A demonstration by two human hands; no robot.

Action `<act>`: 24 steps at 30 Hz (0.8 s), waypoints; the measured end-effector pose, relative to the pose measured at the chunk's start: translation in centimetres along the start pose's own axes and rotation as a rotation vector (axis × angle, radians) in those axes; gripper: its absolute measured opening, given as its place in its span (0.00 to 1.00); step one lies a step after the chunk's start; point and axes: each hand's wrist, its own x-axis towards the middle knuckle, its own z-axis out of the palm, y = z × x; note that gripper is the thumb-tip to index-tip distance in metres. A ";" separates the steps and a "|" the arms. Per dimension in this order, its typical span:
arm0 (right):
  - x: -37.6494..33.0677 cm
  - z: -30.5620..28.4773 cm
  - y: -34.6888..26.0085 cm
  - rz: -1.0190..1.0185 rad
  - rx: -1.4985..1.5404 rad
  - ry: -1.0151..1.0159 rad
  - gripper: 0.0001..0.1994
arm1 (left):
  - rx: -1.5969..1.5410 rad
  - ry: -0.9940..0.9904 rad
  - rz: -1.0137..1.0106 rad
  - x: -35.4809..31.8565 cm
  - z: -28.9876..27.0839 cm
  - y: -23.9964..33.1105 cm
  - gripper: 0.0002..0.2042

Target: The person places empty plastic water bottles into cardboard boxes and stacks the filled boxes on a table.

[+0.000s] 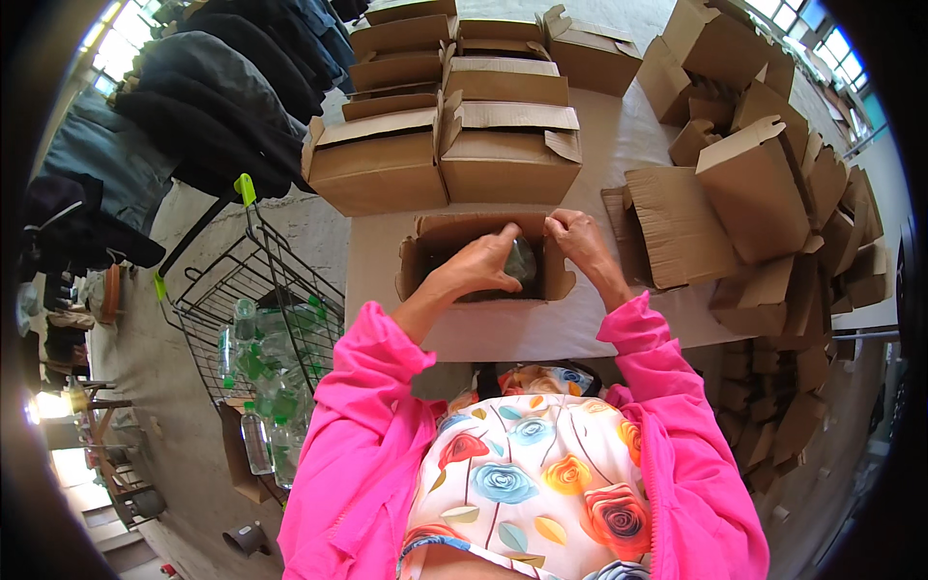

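An open brown cardboard box [435, 253] lies on the white table [512, 333] right in front of me. My left hand [478, 263] reaches down into it and grips a clear greenish bottle [521, 261] that stands inside. My right hand [575, 235] holds the box's right wall near its far corner, fingers curled over the edge. Both sleeves are bright pink.
Several closed cardboard boxes [507, 145] stand in rows at the far side of the table. A heap of flat and half-folded boxes [754, 184] lies to the right. A black wire cart [261, 319] with bottles stands at my left. Dark clothes [213, 97] hang beyond it.
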 end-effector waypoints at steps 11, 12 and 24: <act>-8.7 -0.1 -1.5 0.156 0.921 -0.013 0.16 | 0.183 -0.013 0.101 -0.6 3.0 -1.2 0.34; -9.4 0.2 -1.7 0.093 0.923 -0.008 0.16 | 0.149 0.051 0.139 -1.7 2.5 -1.0 0.31; -10.0 1.8 -1.3 -0.524 -0.043 0.091 0.19 | -0.408 0.707 -0.162 -14.9 0.7 -4.6 0.32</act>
